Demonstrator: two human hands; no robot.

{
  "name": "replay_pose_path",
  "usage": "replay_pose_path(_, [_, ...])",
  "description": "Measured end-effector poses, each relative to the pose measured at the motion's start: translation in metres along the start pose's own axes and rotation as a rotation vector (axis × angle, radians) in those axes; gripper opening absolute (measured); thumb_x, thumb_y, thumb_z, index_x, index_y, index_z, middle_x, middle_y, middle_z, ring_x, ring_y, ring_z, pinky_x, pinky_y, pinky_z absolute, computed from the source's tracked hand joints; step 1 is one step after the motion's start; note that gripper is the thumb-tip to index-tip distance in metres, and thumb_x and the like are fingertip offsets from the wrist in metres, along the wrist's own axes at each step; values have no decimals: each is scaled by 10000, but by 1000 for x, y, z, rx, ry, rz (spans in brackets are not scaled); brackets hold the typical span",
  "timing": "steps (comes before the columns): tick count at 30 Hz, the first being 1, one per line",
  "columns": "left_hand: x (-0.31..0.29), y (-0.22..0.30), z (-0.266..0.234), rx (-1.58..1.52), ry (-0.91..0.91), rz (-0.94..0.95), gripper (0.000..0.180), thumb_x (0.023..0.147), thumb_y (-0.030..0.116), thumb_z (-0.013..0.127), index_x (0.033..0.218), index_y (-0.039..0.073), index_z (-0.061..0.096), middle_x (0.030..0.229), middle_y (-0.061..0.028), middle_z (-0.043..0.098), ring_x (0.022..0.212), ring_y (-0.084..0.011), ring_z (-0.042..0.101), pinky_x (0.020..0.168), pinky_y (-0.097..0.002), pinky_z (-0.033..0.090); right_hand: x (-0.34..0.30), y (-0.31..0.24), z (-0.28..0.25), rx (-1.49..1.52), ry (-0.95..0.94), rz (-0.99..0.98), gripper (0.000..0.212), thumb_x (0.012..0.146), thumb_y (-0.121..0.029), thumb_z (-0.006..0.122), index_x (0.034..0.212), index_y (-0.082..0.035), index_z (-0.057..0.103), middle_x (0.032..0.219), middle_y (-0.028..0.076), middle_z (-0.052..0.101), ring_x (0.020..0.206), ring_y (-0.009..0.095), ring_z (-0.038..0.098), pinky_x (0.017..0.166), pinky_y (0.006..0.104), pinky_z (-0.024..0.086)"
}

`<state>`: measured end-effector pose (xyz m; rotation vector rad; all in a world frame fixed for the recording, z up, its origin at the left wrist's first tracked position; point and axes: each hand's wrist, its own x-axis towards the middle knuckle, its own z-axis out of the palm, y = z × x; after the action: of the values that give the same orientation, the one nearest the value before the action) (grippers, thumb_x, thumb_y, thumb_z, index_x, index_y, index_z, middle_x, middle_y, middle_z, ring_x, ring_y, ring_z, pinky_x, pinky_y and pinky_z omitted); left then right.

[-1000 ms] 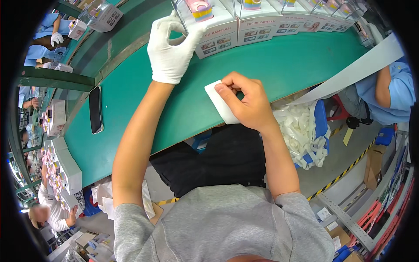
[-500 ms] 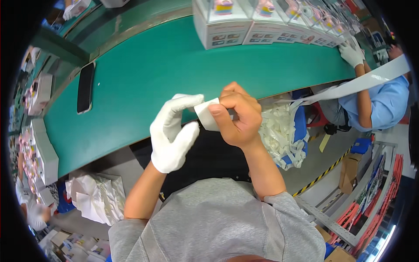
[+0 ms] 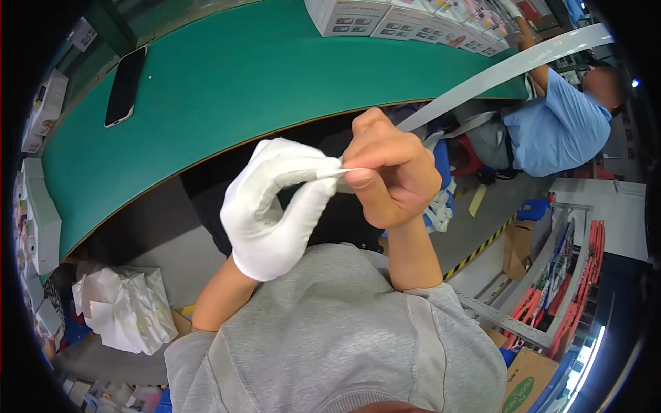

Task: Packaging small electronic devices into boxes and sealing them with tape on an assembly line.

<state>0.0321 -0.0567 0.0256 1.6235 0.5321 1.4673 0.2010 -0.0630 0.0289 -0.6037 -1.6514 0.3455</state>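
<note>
My left hand [image 3: 275, 213], in a white glove, is closed, with thumb and fingertips pinched on the end of a thin white strip [image 3: 335, 173]. My bare right hand [image 3: 396, 175] grips the same strip right beside it, thumb against index finger. Between the two hands the piece shows nearly edge-on. From behind my right hand a long glossy white strip [image 3: 496, 74] runs up to the far right; whether both are one piece is hidden by the hand. Both hands are held up in front of my body, off the near edge of the green table [image 3: 227, 82].
A dark phone [image 3: 127, 86] lies at the table's left. White product boxes [image 3: 406, 24] line the far edge, and more boxes [image 3: 41, 206] stand at left. A person in blue [image 3: 561, 127] sits at right. White crumpled sheets [image 3: 124, 310] are low at left.
My left hand has closed from an open pose onto the strip's end. The strip has turned from its flat face to nearly edge-on. The whole view has shifted, with the table higher.
</note>
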Motion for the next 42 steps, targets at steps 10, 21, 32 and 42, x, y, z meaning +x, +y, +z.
replay_pose_path(10, [-17, 8, 3, -77, 103, -34, 201, 770, -80, 767, 932, 22, 706, 882, -84, 710, 773, -186, 649, 710, -286, 477, 5, -7, 13, -171, 23, -144, 267, 984, -190, 672, 811, -36, 540, 574, 26, 543, 469, 115, 418, 544, 318, 337])
replay_pose_path(21, [-6, -1, 3, -61, 186, -170, 148, 806, -65, 759, 923, 4, 699, 881, -97, 702, 787, -193, 645, 709, -287, 497, 10, 26, 20, -166, 77, -99, 380, 931, -228, 747, 665, -47, 545, 553, 26, 535, 448, 178, 445, 498, 302, 362])
replay_pose_path(32, [-2, -14, 9, 193, 385, -212, 108, 849, -67, 731, 933, -9, 696, 916, -106, 702, 829, -194, 665, 735, -294, 520, 22, 55, 14, 164, -84, 30, 75, 847, 33, 664, 850, -15, 607, 831, 124, 655, 758, 233, 605, 676, 333, 476])
replay_pose_path(42, [26, -41, -20, 502, 435, -315, 164, 978, 14, 601, 1129, -25, 649, 1003, -53, 664, 899, -106, 603, 840, -257, 486, 49, 138, -71, 122, -322, 280, 88, 891, 6, 658, 856, 12, 578, 859, 87, 619, 799, 177, 564, 748, 291, 447])
